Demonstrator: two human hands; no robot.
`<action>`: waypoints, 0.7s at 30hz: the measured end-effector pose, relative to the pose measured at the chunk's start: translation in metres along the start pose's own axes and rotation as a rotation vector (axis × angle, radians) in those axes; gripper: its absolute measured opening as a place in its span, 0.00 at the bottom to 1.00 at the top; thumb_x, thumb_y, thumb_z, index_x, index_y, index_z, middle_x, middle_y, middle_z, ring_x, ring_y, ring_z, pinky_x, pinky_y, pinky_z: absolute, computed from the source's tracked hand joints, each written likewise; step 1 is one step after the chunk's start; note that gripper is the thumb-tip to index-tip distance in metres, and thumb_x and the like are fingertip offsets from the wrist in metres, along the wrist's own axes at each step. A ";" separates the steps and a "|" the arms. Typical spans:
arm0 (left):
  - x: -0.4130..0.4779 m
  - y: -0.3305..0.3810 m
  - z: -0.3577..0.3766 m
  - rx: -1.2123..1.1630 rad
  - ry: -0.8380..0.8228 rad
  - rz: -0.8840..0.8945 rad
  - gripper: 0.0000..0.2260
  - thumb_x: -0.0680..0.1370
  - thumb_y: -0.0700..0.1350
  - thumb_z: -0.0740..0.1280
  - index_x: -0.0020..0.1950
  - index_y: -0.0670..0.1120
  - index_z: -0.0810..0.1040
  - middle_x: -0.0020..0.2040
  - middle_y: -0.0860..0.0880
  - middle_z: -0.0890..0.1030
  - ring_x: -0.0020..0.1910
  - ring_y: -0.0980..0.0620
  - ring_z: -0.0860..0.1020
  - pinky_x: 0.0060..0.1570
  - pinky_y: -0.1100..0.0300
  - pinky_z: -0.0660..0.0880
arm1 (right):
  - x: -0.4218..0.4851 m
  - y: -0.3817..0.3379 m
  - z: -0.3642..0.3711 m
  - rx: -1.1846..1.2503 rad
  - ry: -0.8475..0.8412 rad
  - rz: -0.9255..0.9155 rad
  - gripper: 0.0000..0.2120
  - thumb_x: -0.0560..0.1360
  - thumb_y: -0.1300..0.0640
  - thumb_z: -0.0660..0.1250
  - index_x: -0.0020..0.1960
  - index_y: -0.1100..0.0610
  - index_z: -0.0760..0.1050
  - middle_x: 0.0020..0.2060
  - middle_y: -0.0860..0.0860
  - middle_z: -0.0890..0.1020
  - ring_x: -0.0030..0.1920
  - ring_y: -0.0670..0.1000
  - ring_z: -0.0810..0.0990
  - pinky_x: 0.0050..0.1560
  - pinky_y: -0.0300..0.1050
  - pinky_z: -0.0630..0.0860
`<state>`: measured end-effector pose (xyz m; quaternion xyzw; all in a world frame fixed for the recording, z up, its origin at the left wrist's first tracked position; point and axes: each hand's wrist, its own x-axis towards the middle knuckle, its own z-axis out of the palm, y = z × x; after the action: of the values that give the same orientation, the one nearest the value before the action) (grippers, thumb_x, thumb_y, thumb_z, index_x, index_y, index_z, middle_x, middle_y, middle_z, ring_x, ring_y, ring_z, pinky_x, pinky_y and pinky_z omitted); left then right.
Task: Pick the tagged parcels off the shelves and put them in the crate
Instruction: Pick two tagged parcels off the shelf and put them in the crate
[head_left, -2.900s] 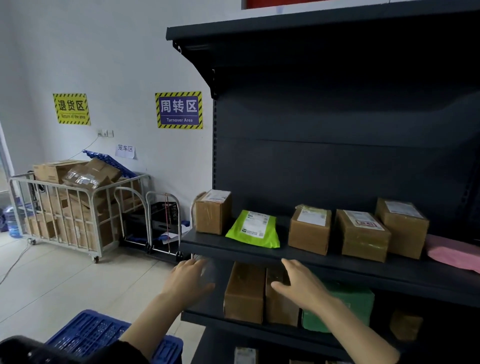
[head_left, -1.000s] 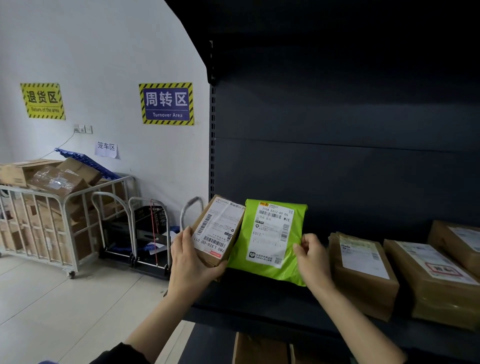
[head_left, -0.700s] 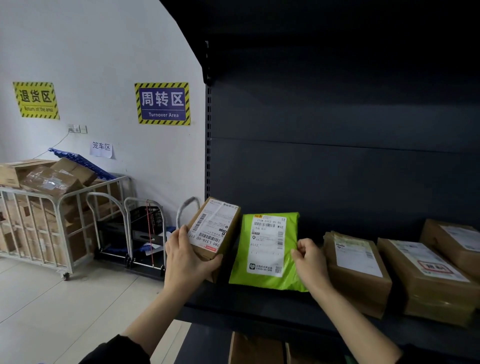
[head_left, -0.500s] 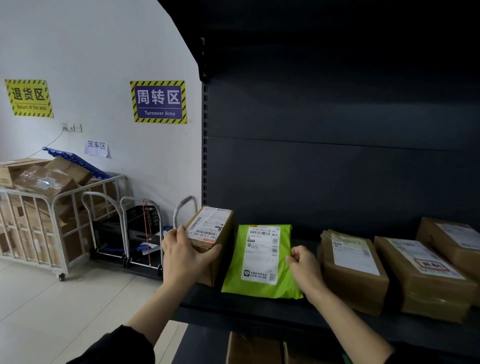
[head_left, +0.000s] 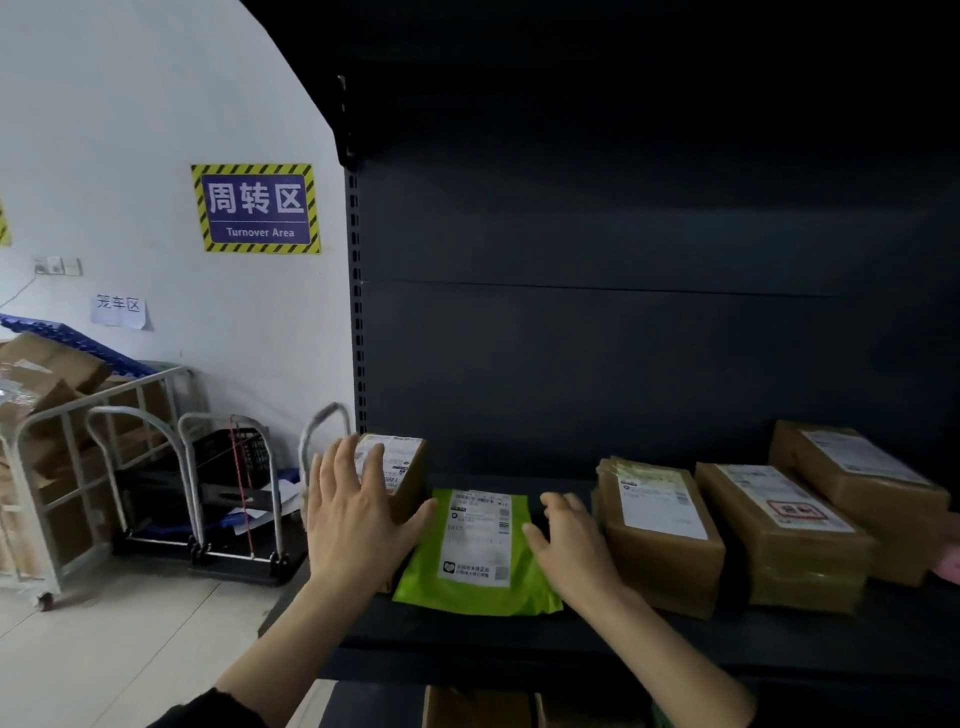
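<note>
**Five parcels on the shelf, none in my hands**

Five parcels lie in a row on a dark metal shelf (head_left: 467, 636) that runs across in front of both my hands. No crate shows anywhere in view, so I cannot tell how many parcels it holds.

Far out to the left of my left hand, a wire cage cart (head_left: 78, 467) stands on the floor, stacked with cardboard.

To the right of my right hand sit three brown boxes side by side: the near brown box (head_left: 660, 545) just beside my knuckles, the middle brown box (head_left: 779, 545), whose label carries a red-bordered mark, and the far brown box (head_left: 857, 493).

Between my hands a green mailer (head_left: 475, 566) lies flat, label up.

Behind my left hand stands a small brown box (head_left: 405, 467), half hidden by my fingers.

My left hand (head_left: 358, 525) is spread wide and grips nothing. My right hand (head_left: 574, 545) rests by the mailer's right edge, fingers loosely bent, holding nothing.

As I judge it, every parcel here is yet to be picked.
</note>
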<state>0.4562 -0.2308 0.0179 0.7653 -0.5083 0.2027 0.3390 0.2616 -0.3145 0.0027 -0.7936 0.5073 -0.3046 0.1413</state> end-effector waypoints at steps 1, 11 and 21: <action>-0.001 0.005 0.000 -0.004 -0.013 0.029 0.36 0.71 0.64 0.65 0.72 0.44 0.66 0.75 0.40 0.61 0.76 0.41 0.55 0.75 0.51 0.44 | -0.003 -0.001 -0.005 -0.014 0.015 -0.022 0.23 0.78 0.51 0.60 0.71 0.57 0.63 0.65 0.51 0.69 0.64 0.49 0.71 0.61 0.41 0.70; -0.019 0.070 0.024 -0.202 -0.179 0.231 0.24 0.75 0.54 0.67 0.66 0.41 0.75 0.66 0.44 0.74 0.69 0.44 0.68 0.68 0.52 0.65 | -0.042 0.036 -0.069 -0.037 0.288 -0.094 0.21 0.78 0.51 0.60 0.68 0.57 0.68 0.62 0.51 0.73 0.63 0.49 0.72 0.61 0.39 0.69; -0.018 0.148 0.053 -0.492 -0.494 0.020 0.28 0.79 0.57 0.60 0.74 0.42 0.63 0.73 0.44 0.67 0.72 0.47 0.64 0.67 0.55 0.64 | -0.041 0.132 -0.142 -0.192 0.486 0.267 0.24 0.76 0.48 0.62 0.68 0.59 0.67 0.61 0.57 0.73 0.62 0.55 0.71 0.58 0.46 0.72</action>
<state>0.3116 -0.2952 0.0159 0.6816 -0.6161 -0.1139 0.3781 0.0653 -0.3249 0.0279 -0.6333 0.6529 -0.4150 -0.0213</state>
